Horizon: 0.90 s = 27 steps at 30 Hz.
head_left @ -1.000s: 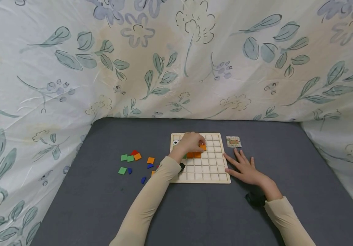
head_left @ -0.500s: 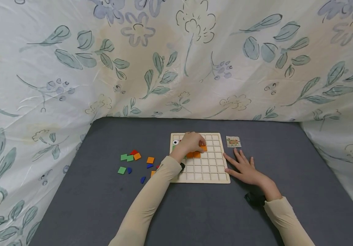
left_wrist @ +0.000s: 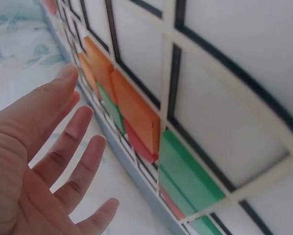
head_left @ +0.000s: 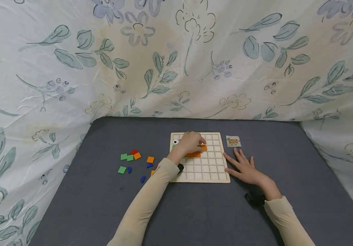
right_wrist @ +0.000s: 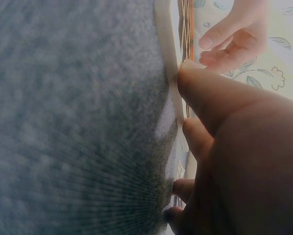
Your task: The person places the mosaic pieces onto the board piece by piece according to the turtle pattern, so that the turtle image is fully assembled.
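A pale gridded board (head_left: 208,172) lies on the dark cloth, with flat coloured tiles in its upper-left cells. My left hand (head_left: 189,142) is over them, its thumb and fingertips close to an orange tile (head_left: 204,148). In the left wrist view the left hand's fingers (left_wrist: 70,129) are loosely bent and separated, with nothing seen between them. Two orange tiles (left_wrist: 135,110) and a green tile (left_wrist: 185,174) stand out there. Flat and spread, my right hand (head_left: 247,170) has its thumb and a fingertip at the board's right edge (right_wrist: 170,54).
Left of the board lie loose green tiles (head_left: 122,170), orange tiles (head_left: 150,160), blue pieces (head_left: 143,179) and a red piece (head_left: 134,152). A small picture card (head_left: 233,141) sits beyond the right hand. A flowered curtain (head_left: 176,68) surrounds the table.
The left hand stays over the same cells; its fingertips have parted slightly above the orange tile. The right hand has not moved.
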{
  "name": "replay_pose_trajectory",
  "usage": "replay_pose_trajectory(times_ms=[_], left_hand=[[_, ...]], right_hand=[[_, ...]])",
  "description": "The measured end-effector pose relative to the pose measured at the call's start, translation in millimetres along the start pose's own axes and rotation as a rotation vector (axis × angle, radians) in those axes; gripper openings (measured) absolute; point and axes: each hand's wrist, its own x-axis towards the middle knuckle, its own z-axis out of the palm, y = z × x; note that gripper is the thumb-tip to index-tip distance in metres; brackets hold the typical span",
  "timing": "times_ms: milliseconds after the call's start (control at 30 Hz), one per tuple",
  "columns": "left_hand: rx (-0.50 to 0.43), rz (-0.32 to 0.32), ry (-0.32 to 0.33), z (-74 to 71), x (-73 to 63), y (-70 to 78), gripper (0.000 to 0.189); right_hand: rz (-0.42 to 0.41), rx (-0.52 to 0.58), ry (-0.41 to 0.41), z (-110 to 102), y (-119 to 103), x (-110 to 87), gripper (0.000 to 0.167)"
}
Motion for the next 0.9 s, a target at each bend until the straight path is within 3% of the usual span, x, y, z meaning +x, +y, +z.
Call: replay_pose_trajectory(times_ms=[367,900], left_hand=[[-0.067,-0.018,0.040,-12.3,-23.0,-5.4,0.030],[-0.123,-0.083,0.123,-26.9,-67.9,-33.6,0.032]], right_hand=[[-0.031,0.020,0.046,-0.2,-0.6,-0.3,0.066],[-0.007,-0.001,0.006,0.2,-0.2,-0.1,0.067]])
